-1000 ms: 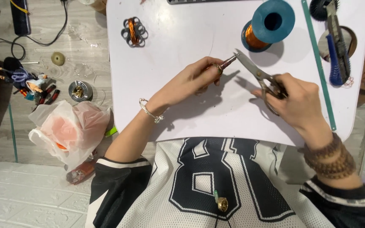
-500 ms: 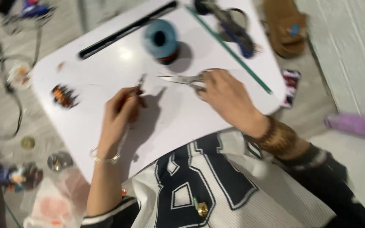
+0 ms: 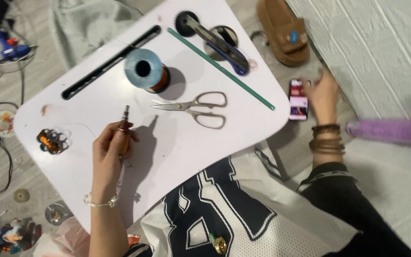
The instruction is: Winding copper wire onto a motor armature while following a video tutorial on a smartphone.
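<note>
Near the bench's [image 3: 177, 157] left edge lies a small coil of copper wire [image 3: 52, 141]. The left hand [image 3: 108, 157] rests mid-bench, its fingers [image 3: 120, 138] closed around a small copper-wound rod [image 3: 124, 128] that points up. Just beyond it stands a blue wire spool [image 3: 147, 70], and scissors [image 3: 193, 108] lie loose beside it. Off the bench's right edge, the right hand [image 3: 323, 93], fingers spread open, touches a phone [image 3: 298, 99] on the floor.

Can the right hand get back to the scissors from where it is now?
Probably yes. The right hand is off the table at the phone on the floor, holding nothing; the scissors lie free on the white table, nothing between but the green strip.
</note>
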